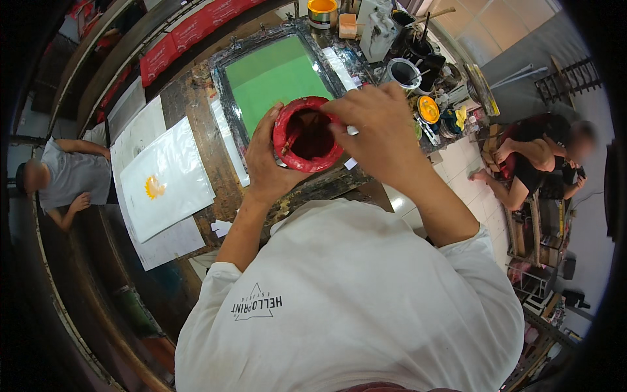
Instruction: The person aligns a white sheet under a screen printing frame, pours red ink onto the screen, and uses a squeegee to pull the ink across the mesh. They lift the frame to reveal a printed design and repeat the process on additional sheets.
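My left hand (266,163) is wrapped round the left side of a round ink pot (315,163) with a thick red-smeared rim. The pot is tipped so that its opening faces me, and dark red ink coats the inside. Against the pot's right rim, my right hand (382,134) has its fingers curled and pinched together, partly at the opening. What they grip is hidden; a small whitish bit shows by the fingers. Just beyond the pot lies a screen-printing frame (277,75) with a green mesh, on the stained worktable (179,98).
White printed sheets (166,179) with an orange motif lie at the left. Ink tins, including a yellow one (322,13) and an orange-yellow lid (428,110), crowd the far right. One person (75,170) stands at the left; another (542,153) sits at the right.
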{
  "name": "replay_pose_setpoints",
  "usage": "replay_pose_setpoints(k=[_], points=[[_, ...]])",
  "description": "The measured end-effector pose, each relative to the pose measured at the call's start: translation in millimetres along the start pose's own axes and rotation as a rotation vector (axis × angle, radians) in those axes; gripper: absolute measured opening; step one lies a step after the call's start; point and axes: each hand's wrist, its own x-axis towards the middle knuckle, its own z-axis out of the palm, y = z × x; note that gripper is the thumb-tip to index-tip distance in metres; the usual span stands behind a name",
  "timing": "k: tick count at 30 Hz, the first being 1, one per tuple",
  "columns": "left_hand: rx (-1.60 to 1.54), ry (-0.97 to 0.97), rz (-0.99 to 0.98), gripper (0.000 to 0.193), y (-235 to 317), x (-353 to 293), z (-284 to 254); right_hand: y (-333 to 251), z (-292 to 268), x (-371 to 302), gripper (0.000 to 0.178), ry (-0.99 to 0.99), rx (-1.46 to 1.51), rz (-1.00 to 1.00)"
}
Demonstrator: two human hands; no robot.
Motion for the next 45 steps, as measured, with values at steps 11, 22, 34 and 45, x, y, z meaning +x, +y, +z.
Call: replay_pose_setpoints(k=[11, 22, 34, 45], points=[[0.039, -0.037, 0.07, 0.117, 4.2, 9.3, 15.4, 16.4, -16.2, -2.7, 0.017, -0.455, -0.046, -0.197], [0.073, 0.015, 0.096, 0.111, 2.9, -3.9, 32.6, 31.5, 39.2, 6.5, 0.009, -0.736, -0.349, -0.391], [0.242, 0.149, -0.074, 0.113, 0.6, -49.6, 2.7, 1.6, 80.5, 28.8, 0.01, -0.884, -0.196, -0.541], [0.309, 0.523, -0.489, 0.117, 22.2, -132.1, -36.3, -56.1, 83.0, 119.6, 0.045, -0.97, 0.604, -0.742]])
